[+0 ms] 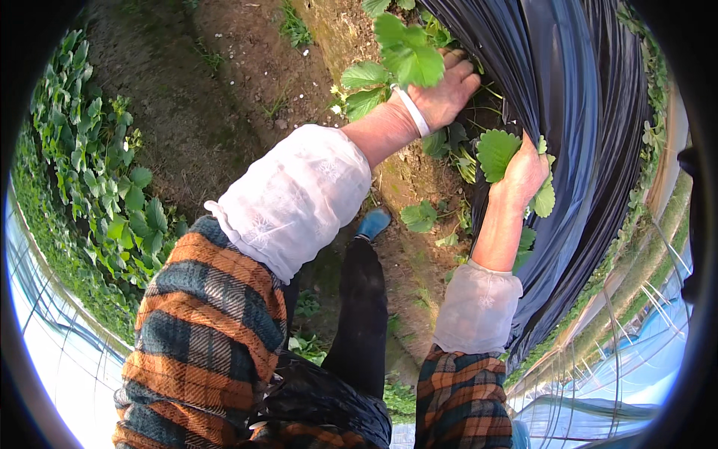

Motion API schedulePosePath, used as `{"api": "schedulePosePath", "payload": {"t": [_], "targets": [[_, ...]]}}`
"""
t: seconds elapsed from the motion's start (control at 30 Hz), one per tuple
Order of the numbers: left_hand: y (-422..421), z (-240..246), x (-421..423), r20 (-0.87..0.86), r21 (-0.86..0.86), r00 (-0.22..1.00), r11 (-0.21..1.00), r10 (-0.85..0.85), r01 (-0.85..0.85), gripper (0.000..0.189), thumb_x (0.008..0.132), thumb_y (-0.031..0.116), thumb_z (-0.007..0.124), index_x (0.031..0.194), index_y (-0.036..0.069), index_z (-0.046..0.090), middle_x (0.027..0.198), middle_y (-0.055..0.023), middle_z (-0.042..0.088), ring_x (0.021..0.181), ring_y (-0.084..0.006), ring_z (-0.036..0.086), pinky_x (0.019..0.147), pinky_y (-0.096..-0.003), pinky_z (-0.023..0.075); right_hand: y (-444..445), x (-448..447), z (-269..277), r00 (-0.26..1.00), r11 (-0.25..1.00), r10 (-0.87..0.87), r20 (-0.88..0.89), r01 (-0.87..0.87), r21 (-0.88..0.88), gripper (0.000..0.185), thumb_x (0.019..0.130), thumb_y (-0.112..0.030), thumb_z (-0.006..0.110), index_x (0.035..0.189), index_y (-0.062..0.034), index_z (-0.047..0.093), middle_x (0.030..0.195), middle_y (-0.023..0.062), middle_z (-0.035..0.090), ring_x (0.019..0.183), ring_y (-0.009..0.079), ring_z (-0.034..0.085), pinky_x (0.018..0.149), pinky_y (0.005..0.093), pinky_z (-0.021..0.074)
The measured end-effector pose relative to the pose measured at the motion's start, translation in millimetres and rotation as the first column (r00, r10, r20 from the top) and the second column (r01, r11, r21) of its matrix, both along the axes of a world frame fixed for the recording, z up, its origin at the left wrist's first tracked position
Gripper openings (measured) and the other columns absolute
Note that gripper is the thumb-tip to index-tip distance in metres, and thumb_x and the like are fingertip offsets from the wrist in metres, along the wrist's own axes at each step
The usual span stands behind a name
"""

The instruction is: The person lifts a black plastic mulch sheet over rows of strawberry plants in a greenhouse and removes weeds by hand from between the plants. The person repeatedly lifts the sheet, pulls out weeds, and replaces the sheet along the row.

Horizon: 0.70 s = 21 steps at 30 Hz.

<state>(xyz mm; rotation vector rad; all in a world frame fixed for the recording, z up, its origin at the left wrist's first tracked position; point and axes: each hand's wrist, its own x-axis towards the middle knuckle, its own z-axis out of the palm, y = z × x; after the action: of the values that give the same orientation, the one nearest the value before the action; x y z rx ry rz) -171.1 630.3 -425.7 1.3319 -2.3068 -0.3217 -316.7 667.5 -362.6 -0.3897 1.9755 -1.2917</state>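
My left hand (452, 92) reaches in among strawberry plants at the side of a soil ridge, its back towards me. A white band circles that wrist, and a strawberry leaf (412, 56) covers part of the hand. Its fingertips are hidden by stems and shade, so its grip cannot be made out. Lower right, my right hand (523, 173) is closed on the gathered edge of black plastic film (566, 112). Strawberry leaves (498, 154) stick out on both sides of this hand. Stems and dark soil show between my two hands.
A bare soil furrow (235, 112) runs to the left, with a leafy strawberry row (112, 191) beyond it. My blue-shod foot (373, 223) stands against the ridge (418, 269). Greenhouse hoops and clear sheeting (611, 365) curve along the lower right.
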Motion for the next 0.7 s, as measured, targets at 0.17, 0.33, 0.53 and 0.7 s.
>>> {"api": "schedulePosePath", "payload": {"t": [0.17,0.33,0.53,0.7], "targets": [[3.0,-5.5,52.1,0.191,0.065,0.981,0.998,-0.017,0.005,0.024,0.080,0.019,0.050,0.101,0.012,0.062,0.085,-0.0072,0.060,0.079,-0.0239,0.063,0.066,-0.0378,0.0510,0.8,-2.7,1.5,0.999,1.000,0.004,0.046,-0.004,-0.001,0.020,0.085,-0.009,0.064,0.099,0.0051,0.061,0.093,0.0087,0.064,0.076,0.0142,0.060,0.068,0.0285,0.0509],[17.6,13.6,20.6,0.006,0.199,0.993,0.973,-0.117,0.114,0.022,0.079,0.014,0.052,0.099,0.011,0.061,0.089,-0.0076,0.058,0.080,-0.0239,0.062,0.062,-0.0371,0.0531,0.3,-0.4,8.7,0.999,1.000,-0.011,0.045,0.012,-0.027,0.018,0.086,-0.009,0.065,0.097,0.0040,0.063,0.091,0.0077,0.065,0.076,0.0132,0.060,0.067,0.0278,0.0505],[-45.3,-8.3,-21.7,0.158,0.465,0.923,0.851,-0.351,0.244,0.036,0.092,0.019,0.039,0.123,0.005,0.049,0.123,-0.0143,0.053,0.115,-0.0291,0.052,0.094,-0.0363,0.0486,3.4,-4.7,5.7,0.994,0.998,0.053,0.094,-0.051,-0.024,0.015,0.087,-0.006,0.060,0.098,0.0039,0.065,0.092,0.0071,0.066,0.076,0.0134,0.062,0.067,0.0273,0.0513],[-70.8,-25.4,34.8,0.155,0.293,0.933,0.917,-0.324,0.270,0.039,0.096,0.027,0.038,0.127,0.005,0.049,0.122,-0.0161,0.056,0.113,-0.0300,0.055,0.098,-0.0397,0.0445,7.2,-7.5,0.8,0.990,0.997,0.080,0.119,-0.076,-0.034,0.013,0.089,-0.007,0.059,0.097,0.0012,0.066,0.090,0.0049,0.066,0.076,0.0120,0.061,0.067,0.0267,0.0500]]}}
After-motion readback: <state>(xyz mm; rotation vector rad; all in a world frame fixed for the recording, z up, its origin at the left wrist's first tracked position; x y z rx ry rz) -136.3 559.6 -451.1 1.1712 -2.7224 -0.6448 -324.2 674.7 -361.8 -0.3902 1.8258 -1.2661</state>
